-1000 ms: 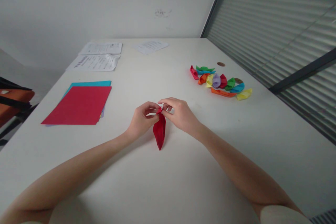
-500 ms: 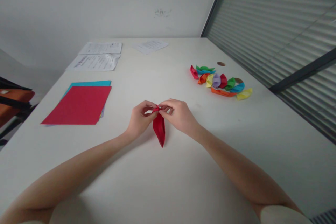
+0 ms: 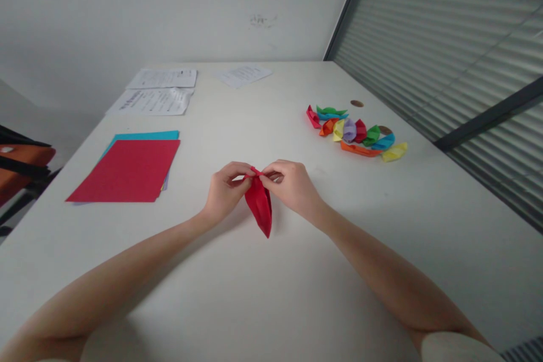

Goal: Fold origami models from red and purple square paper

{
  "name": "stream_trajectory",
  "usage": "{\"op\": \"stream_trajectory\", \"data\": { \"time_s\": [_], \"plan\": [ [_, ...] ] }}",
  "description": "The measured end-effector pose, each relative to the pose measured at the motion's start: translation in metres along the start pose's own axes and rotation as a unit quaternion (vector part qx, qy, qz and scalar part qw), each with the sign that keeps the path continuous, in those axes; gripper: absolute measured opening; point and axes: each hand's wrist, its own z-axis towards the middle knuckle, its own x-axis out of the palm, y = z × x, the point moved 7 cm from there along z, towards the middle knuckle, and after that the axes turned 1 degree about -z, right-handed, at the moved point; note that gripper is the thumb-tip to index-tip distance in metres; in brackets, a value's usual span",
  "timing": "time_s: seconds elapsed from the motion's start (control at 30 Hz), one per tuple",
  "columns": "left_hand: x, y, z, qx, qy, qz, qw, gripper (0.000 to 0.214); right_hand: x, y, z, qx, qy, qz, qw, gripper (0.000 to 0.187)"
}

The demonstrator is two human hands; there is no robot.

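Observation:
A folded red paper boat (image 3: 260, 206) hangs between my two hands above the middle of the table, its pointed end directed down toward me. My left hand (image 3: 229, 188) pinches the upper left of the paper between thumb and fingers. On the other side, my right hand (image 3: 289, 182) grips the upper right edge the same way. A small bit of red paper sticks up between the fingertips, and the fingers partly hide the top of the fold.
Square coloured sheets, red paper (image 3: 127, 169) on top, lie to the left. Several folded paper boats (image 3: 349, 130) sit at the right, near two round table holes (image 3: 357, 103). Printed pages (image 3: 153, 100) lie farther back. Blinds (image 3: 445, 39) line the right side; an orange chair (image 3: 23, 167) stands left.
The red paper has turned slightly and looks wider, its lower tip shifting a little right. My hands stay nearly in place, both still pinching its top.

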Motion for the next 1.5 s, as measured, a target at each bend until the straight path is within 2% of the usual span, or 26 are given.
{"op": "stream_trajectory", "data": {
  "time_s": [0.13,0.37,0.67,0.8,1.0,1.13,1.4,1.5],
  "plan": [
    [0.001,-0.001,0.001,-0.021,0.01,0.009,1.0,0.005,0.002,0.002,-0.001,-0.019,0.008,-0.028,0.999,0.012],
    [-0.004,0.01,0.004,-0.085,-0.024,-0.026,0.996,0.028,0.002,0.003,-0.001,-0.022,0.019,-0.051,0.998,0.012],
    [-0.002,0.008,0.005,-0.068,0.014,-0.025,0.997,0.027,0.0,0.0,0.001,-0.016,0.039,-0.034,0.999,0.009],
    [-0.003,0.012,0.003,-0.075,0.006,-0.022,0.997,0.023,0.004,-0.001,0.0,-0.004,0.057,-0.035,0.998,0.012],
    [-0.002,0.015,0.002,-0.076,-0.001,-0.033,0.997,0.029,0.0,-0.006,0.001,0.02,0.009,-0.011,1.0,0.012],
    [-0.002,0.011,0.0,-0.071,-0.01,-0.02,0.997,0.027,-0.001,-0.007,0.001,0.024,0.001,-0.023,0.999,0.012],
    [-0.005,0.009,0.0,-0.055,-0.018,0.013,0.998,0.019,0.004,0.001,-0.001,-0.003,0.021,-0.063,0.998,0.01],
    [-0.006,0.011,-0.001,-0.059,-0.025,0.018,0.998,0.025,0.009,0.005,-0.003,-0.026,0.037,-0.083,0.995,0.009]
  ]
}}
